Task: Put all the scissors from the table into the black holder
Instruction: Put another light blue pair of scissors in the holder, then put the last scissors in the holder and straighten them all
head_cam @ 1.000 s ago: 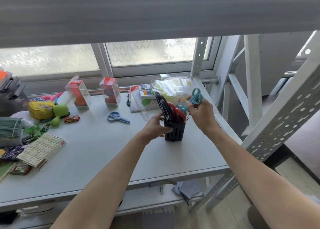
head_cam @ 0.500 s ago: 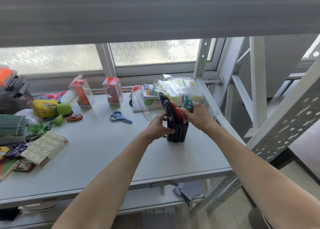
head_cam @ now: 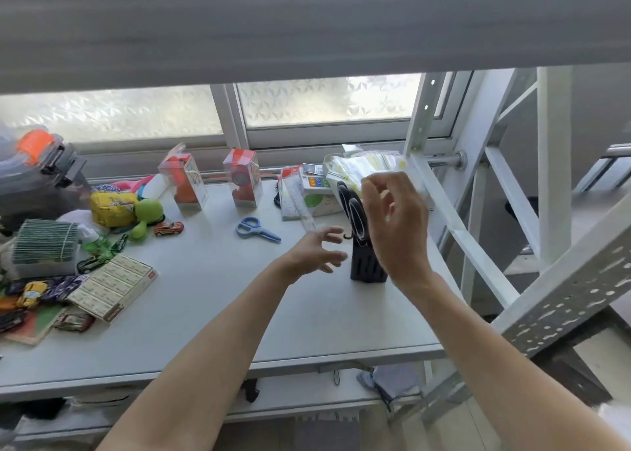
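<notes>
The black holder (head_cam: 364,266) stands on the grey table (head_cam: 211,300) toward its right side, with black-handled scissors (head_cam: 353,211) sticking up out of it. My right hand (head_cam: 397,225) hovers in front of the holder's upper right, fingers spread and empty, hiding the other scissors inside. My left hand (head_cam: 316,250) is just left of the holder, open and off it. A pair of blue scissors (head_cam: 256,229) lies flat on the table, farther left and back.
Two clear boxes with red toys (head_cam: 243,177) stand by the window. A plastic bag (head_cam: 362,170) and stationery lie behind the holder. Toy cars, a green plush (head_cam: 146,215), card boxes (head_cam: 112,285) crowd the left. A white metal rack frame (head_cam: 454,225) borders the right.
My right hand pushed the teal scissors down into the holder, let go and lifted away open. My left hand released the holder and drew back to the left.
</notes>
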The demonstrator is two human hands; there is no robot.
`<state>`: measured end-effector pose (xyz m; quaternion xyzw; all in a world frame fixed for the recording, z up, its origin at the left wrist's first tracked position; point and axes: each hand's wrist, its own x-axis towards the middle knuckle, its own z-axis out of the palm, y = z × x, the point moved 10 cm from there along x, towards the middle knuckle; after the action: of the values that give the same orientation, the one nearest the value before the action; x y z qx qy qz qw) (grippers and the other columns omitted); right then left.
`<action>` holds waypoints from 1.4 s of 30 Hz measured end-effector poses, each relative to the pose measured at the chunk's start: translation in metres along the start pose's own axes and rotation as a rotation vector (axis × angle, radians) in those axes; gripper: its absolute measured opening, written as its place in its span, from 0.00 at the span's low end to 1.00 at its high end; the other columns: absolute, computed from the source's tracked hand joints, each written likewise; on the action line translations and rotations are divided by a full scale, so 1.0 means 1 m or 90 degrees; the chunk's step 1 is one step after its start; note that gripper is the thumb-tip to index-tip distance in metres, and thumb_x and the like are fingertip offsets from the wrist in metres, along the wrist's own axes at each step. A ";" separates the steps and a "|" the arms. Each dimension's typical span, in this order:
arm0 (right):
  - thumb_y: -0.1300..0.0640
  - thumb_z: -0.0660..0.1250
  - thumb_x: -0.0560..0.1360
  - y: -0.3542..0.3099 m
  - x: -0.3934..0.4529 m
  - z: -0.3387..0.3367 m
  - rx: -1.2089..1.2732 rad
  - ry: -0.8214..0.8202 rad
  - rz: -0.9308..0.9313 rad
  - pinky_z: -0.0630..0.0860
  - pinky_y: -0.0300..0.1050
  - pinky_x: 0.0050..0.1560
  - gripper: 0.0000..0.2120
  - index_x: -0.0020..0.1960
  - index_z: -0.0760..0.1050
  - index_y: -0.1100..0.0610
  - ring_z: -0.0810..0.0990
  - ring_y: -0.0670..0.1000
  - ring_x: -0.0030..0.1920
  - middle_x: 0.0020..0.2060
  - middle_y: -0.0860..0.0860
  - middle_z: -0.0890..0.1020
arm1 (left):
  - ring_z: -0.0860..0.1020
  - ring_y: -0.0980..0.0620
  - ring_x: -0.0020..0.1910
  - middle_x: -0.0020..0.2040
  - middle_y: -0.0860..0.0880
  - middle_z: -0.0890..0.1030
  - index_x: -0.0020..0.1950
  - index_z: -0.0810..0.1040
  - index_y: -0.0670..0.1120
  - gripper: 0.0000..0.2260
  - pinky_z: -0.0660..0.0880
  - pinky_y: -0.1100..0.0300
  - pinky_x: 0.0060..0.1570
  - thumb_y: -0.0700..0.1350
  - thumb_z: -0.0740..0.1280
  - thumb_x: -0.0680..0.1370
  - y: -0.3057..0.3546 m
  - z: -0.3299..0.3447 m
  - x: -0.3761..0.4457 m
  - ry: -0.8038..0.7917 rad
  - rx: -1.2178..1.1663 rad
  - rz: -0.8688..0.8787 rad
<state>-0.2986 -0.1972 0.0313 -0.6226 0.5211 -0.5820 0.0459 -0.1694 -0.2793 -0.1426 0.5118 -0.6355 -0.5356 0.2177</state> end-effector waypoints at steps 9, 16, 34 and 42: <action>0.57 0.58 0.82 -0.007 -0.047 0.145 -0.018 -0.274 0.043 0.75 0.52 0.49 0.12 0.57 0.78 0.59 0.79 0.55 0.46 0.52 0.55 0.79 | 0.75 0.37 0.63 0.65 0.37 0.74 0.67 0.76 0.42 0.21 0.70 0.52 0.65 0.33 0.61 0.74 -0.069 -0.158 -0.014 0.408 0.244 -0.104; 0.59 0.56 0.80 0.042 -0.071 0.257 -0.307 -0.611 0.059 0.71 0.55 0.60 0.18 0.69 0.70 0.59 0.72 0.59 0.64 0.66 0.57 0.71 | 0.66 0.40 0.70 0.76 0.46 0.64 0.76 0.63 0.46 0.26 0.66 0.49 0.67 0.36 0.56 0.77 -0.091 -0.174 0.002 0.276 0.553 -0.173; 0.69 0.59 0.77 0.057 -0.110 0.254 -0.425 -0.629 0.060 0.75 0.51 0.54 0.16 0.64 0.70 0.63 0.78 0.61 0.58 0.62 0.59 0.71 | 0.79 0.39 0.53 0.57 0.39 0.76 0.56 0.78 0.39 0.12 0.75 0.53 0.54 0.43 0.65 0.76 -0.105 -0.156 -0.041 0.384 0.305 -0.169; 0.63 0.61 0.78 0.045 -0.127 0.206 -0.364 -0.517 0.036 0.70 0.49 0.40 0.10 0.59 0.69 0.61 0.80 0.61 0.50 0.54 0.58 0.77 | 0.74 0.48 0.31 0.38 0.39 0.79 0.44 0.80 0.36 0.07 0.72 0.60 0.31 0.37 0.64 0.77 -0.092 -0.114 -0.056 0.271 -0.013 -0.162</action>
<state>-0.1384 -0.2422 -0.1501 -0.7721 0.6169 -0.1247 0.0883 -0.0159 -0.2729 -0.1724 0.6866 -0.5004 -0.4453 0.2829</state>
